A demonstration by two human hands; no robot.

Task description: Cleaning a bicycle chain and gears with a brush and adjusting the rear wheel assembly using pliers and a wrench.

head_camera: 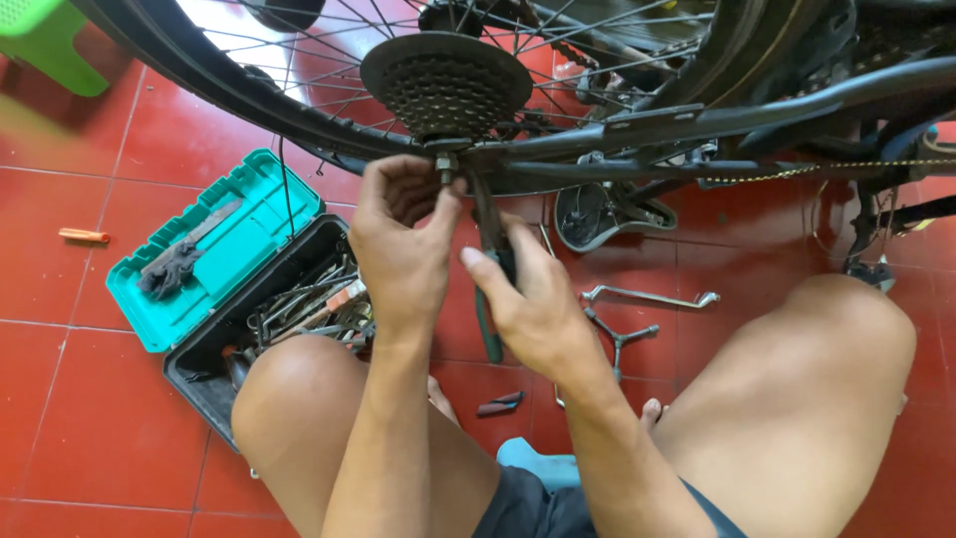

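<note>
2 hands: left hand [403, 239] pinches 1 axle nut [445, 162]; right hand [533, 304] grips 1 pliers [488, 334].

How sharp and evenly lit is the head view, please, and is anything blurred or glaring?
Head view: daylight is soft and even; the left hand, right hand and cassette are fairly sharp; the green stool at the top left corner is smeared by blur; pale glare lies on the red floor tiles behind the spokes.

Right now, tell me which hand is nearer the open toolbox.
Left. The left hand is up at the axle nut, directly beside the toolbox. The right hand grips a green-handled tool farther off, on the far side from the box.
</note>
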